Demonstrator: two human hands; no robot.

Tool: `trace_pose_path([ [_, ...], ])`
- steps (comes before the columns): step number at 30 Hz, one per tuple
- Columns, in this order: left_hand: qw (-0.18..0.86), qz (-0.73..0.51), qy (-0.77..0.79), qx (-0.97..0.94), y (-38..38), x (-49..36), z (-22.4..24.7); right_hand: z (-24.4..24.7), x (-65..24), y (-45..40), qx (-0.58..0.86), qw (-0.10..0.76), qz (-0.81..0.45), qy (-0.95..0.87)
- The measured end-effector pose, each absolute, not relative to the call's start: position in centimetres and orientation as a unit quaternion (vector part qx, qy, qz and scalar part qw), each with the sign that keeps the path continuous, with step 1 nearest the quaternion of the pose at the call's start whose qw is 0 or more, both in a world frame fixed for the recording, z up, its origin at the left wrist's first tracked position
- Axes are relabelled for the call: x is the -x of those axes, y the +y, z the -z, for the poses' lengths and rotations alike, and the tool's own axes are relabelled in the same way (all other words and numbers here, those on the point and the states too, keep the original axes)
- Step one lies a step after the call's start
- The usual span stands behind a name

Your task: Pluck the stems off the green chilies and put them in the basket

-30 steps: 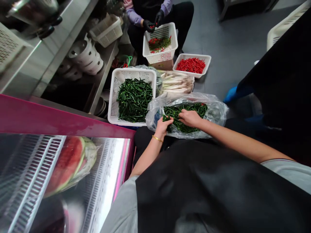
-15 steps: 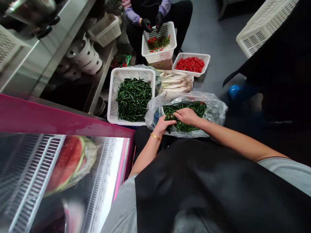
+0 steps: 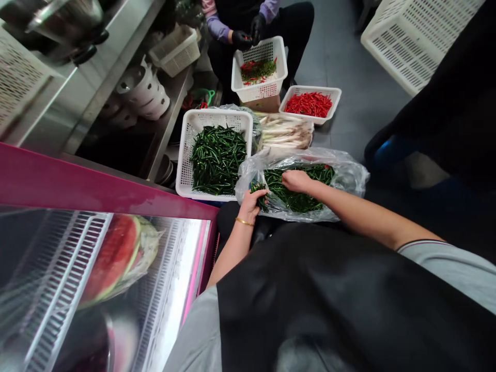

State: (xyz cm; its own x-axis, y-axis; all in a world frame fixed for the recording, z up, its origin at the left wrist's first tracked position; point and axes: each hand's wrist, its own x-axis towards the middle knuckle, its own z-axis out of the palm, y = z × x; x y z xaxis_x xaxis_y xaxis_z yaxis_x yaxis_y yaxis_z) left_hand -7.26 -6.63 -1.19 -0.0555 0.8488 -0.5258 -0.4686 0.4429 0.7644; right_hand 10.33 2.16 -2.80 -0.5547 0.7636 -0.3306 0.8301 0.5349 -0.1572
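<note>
Left hand (image 3: 248, 203), grasping green chilies (image 3: 263, 206), has parted from your clenched right hand (image 3: 296, 182), contents indeterminable; your handful appears separated.

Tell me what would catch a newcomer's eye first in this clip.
The heap of red chilies in its low white basket, beyond the spring onions, probably stands out first against the grey floor. Next comes the cut watermelon behind the wire rack at lower left. Nearer the middle, the left hand grips a bunch of green chilies at the clear bag's edge.
</note>
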Motion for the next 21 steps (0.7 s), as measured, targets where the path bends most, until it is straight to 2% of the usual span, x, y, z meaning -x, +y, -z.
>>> trace_pose_path([
  [4,0.686,-0.481,0.524,-0.153,-6.2,6.6,2.0,2.3,-11.3,1.7,-0.449,0.079,0.155,0.876],
  [8,0.706,-0.465,0.504,-0.175,-6.2,6.4,1.5,3.2,-10.4,0.2,-0.426,0.135,0.142,0.883],
  [10,0.706,-0.465,0.500,-0.186,-6.3,6.6,1.2,3.4,-10.7,0.6,-0.431,0.130,0.170,0.877],
  [12,0.700,-0.473,0.499,-0.194,-6.4,6.8,1.1,2.9,-11.6,1.3,-0.453,0.074,0.249,0.853],
  [17,0.718,-0.470,0.484,-0.174,-5.9,5.2,1.8,0.6,-12.9,0.7,-0.492,-0.160,0.559,0.648],
  [19,0.739,-0.455,0.468,-0.167,-5.6,3.9,2.2,0.1,-12.5,-0.7,-0.486,-0.217,0.585,0.612],
  [21,0.755,-0.449,0.449,-0.164,-5.6,2.8,2.3,0.0,-12.0,-1.8,-0.485,-0.237,0.541,0.645],
])
